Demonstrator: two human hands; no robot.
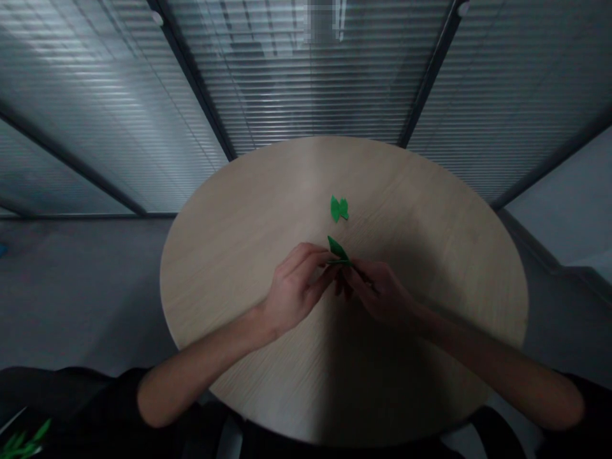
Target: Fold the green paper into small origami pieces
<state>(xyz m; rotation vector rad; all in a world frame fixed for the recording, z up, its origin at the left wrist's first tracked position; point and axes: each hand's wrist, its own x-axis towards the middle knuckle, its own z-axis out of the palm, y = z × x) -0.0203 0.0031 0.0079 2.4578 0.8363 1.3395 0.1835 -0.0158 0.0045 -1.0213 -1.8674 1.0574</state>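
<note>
Over the middle of the table, a folded green piece [337, 248], thin like paper, is pinched between my two hands. My left hand [297, 285] grips its left side with thumb and fingers closed. From the right, my right hand [377, 287] holds the lower right end, its fingers partly in shadow. One flap of the piece points up and away from me. Just beyond my hands, a small green butterfly-like shape [339, 208] lies on the table, apart from both hands.
The round wooden table [229, 210] has its edge all around my arms. Behind it stand glass panels with blinds [310, 95]. Some green leaf-like pieces [26, 440] show at the lower left corner, beside my dark sleeve.
</note>
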